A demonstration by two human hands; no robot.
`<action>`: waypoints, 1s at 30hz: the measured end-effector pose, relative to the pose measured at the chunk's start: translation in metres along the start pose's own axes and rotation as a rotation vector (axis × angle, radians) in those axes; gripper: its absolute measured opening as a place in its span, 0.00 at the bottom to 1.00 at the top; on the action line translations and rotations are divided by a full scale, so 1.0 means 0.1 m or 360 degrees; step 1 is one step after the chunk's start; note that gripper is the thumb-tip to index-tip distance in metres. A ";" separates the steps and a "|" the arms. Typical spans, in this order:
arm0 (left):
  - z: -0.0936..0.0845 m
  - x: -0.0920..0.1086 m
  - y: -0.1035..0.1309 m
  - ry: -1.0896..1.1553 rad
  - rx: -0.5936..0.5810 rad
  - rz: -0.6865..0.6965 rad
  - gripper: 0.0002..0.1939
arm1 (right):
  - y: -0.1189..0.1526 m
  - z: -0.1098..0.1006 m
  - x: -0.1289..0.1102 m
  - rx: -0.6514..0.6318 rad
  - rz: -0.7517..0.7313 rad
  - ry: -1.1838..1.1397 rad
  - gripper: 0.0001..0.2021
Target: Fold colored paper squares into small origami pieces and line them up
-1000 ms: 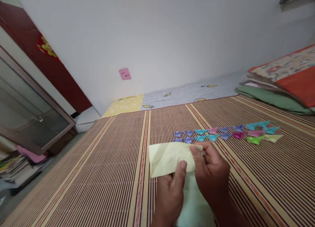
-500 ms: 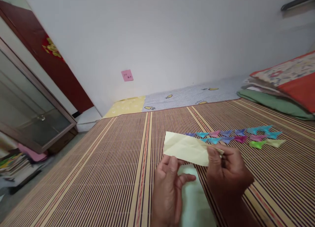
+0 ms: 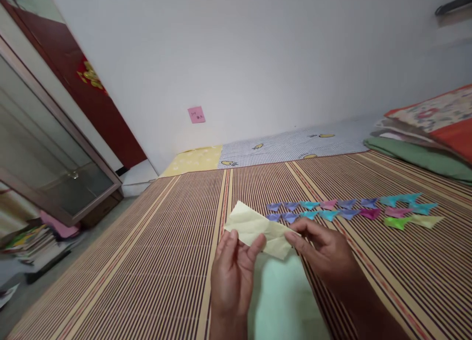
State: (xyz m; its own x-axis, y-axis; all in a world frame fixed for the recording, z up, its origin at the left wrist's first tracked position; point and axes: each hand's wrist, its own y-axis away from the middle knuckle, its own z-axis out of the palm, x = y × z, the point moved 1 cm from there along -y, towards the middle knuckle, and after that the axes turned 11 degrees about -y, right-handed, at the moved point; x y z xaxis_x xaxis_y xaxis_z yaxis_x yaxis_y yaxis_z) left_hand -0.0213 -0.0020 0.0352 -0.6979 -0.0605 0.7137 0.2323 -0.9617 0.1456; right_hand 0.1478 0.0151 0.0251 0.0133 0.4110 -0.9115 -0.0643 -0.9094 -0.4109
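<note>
A creased sheet of pale yellow paper is held up between my hands, folded into a strip with a pointed right end. My left hand grips its lower left edge, thumb in front and fingers behind. At the right tip, my right hand pinches the paper between thumb and fingers. Beneath them lies a pale green sheet, partly covered by my hands. Beyond my right hand, several small folded paper shapes in blue, purple, pink, green and yellow lie in two rows.
A striped bamboo mat spreads under everything. Folded bedding is stacked at the right, against the wall. A pink note sticks to the wall. Books lie low at the left, near a glass-panelled door.
Both hands have shifted left with the yellow paper, which now tilts down to the right. My left thumb presses on its front, and my right fingers pinch the pointed end. The view has turned slightly.
</note>
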 end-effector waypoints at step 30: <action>0.07 -0.06 0.22 -0.1074 -0.0554 0.0006 0.12 | 0.12 0.15 -0.22 0.0258 -0.0371 0.0327 0.10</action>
State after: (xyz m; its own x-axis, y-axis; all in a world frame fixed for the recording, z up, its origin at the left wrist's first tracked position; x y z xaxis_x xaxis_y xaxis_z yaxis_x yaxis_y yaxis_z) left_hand -0.0074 -0.0206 0.0392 -0.1058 0.0049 0.9944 -0.0712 -0.9975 -0.0027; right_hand 0.1320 -0.0043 0.0401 0.2456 0.5702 -0.7839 -0.1930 -0.7638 -0.6160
